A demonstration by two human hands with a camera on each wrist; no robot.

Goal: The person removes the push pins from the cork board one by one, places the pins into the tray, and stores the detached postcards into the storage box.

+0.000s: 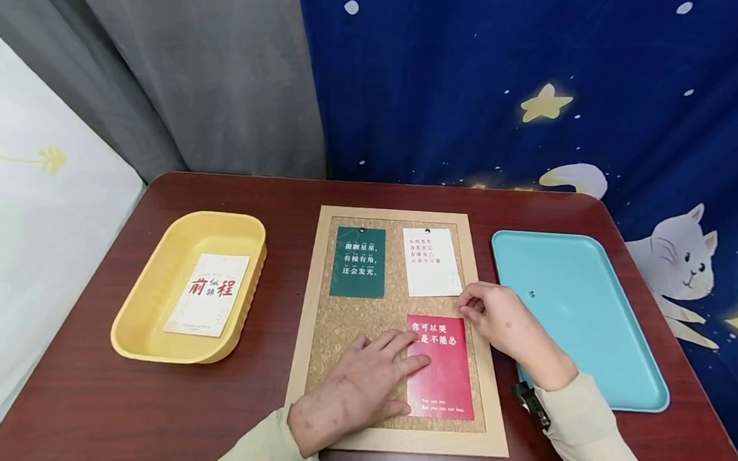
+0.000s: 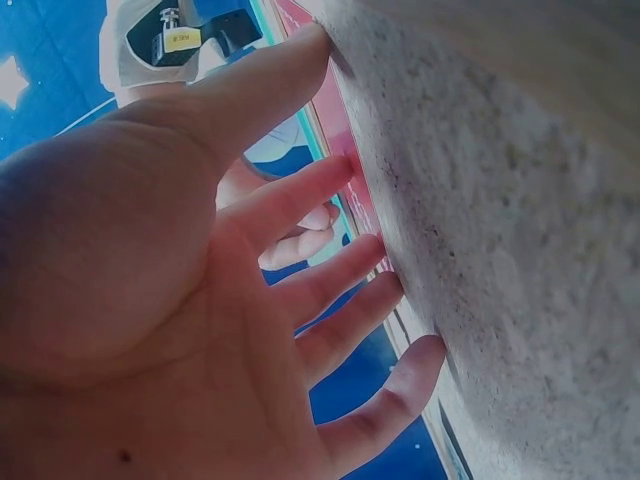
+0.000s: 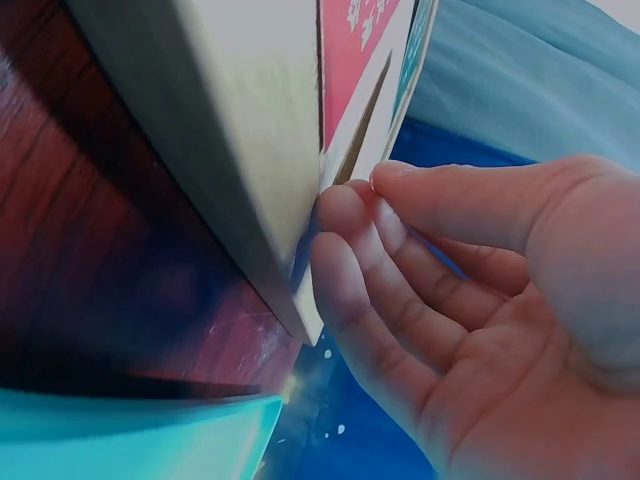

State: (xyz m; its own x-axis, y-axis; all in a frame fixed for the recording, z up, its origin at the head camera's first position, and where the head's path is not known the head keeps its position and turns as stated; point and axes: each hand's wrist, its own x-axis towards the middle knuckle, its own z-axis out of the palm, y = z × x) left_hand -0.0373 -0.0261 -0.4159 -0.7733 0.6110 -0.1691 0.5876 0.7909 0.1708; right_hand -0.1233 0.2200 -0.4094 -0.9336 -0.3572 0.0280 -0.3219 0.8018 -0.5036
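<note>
My left hand (image 1: 366, 375) lies with spread fingers across the left side of a red card (image 1: 442, 376) with white writing. That card is on a wood-framed corkboard (image 1: 351, 321). Just above its top right corner is my right hand (image 1: 506, 320), near the lower right corner of a white card (image 1: 433, 270). In the right wrist view the thumb and finger (image 3: 400, 175) come together at the tips; whether something small is between them is hidden. A green card (image 1: 358, 261) sits at the board's upper left. Dark pushpins mark the top edges of the green and white cards.
Left of the board stands a yellow basket (image 1: 142, 315) holding a white card (image 1: 206, 294) with red and blue characters. A turquoise tray (image 1: 590, 343) to the right has one small pushpin (image 1: 532, 294) in it. Curtains rise behind the dark red table (image 1: 269, 415).
</note>
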